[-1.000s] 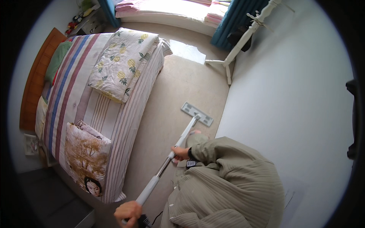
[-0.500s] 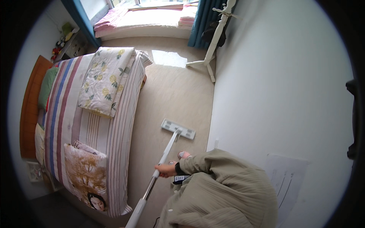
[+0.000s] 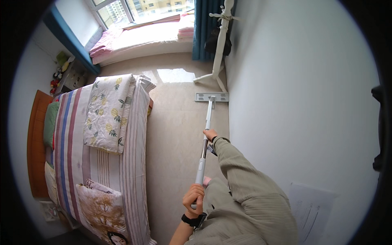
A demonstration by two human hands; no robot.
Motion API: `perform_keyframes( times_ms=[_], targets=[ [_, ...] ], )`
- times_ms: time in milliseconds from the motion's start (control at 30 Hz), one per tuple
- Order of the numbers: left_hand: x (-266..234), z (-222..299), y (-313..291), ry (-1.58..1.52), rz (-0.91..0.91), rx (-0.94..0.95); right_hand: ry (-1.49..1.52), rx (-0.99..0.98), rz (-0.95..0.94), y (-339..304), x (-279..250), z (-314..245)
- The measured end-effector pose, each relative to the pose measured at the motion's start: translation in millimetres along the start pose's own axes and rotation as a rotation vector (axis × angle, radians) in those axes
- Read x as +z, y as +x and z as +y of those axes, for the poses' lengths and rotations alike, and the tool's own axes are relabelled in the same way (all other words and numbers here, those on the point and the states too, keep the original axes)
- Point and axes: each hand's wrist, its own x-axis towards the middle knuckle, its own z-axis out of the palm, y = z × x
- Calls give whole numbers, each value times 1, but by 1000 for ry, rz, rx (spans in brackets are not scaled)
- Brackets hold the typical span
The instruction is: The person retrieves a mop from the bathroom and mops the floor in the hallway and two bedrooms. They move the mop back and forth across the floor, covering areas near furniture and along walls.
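Hands, left [image 3: 194,195] and right [image 3: 210,134], are clenching a mop pole [image 3: 203,151], its head [image 3: 211,97] lying beside the bed [image 3: 102,159].

A home bedroom: striped bed [image 3: 102,163], window seat [image 3: 139,38], curtains [image 3: 204,24].

Head cam, looking down, floor [image 3: 175,134] far, hands near

mop head [image 3: 211,97] now far forward by wall | handle [image 3: 205,139] stretched out
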Motion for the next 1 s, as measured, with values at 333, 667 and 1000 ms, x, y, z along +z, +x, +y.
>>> perform_keyframes(
  times_ms=[333, 667, 1000],
  targets=[
    [-27, 34, -70, -11, -185, 53, 314, 95, -235, -75, 36, 62],
    [-182, 171, -266, -38, -130, -91, 257, 34, -441, -300, 173, 179],
    [-329, 403, -414, -71, -81, -155, 166, 259, -845, -586, 364, 284]
  ],
)
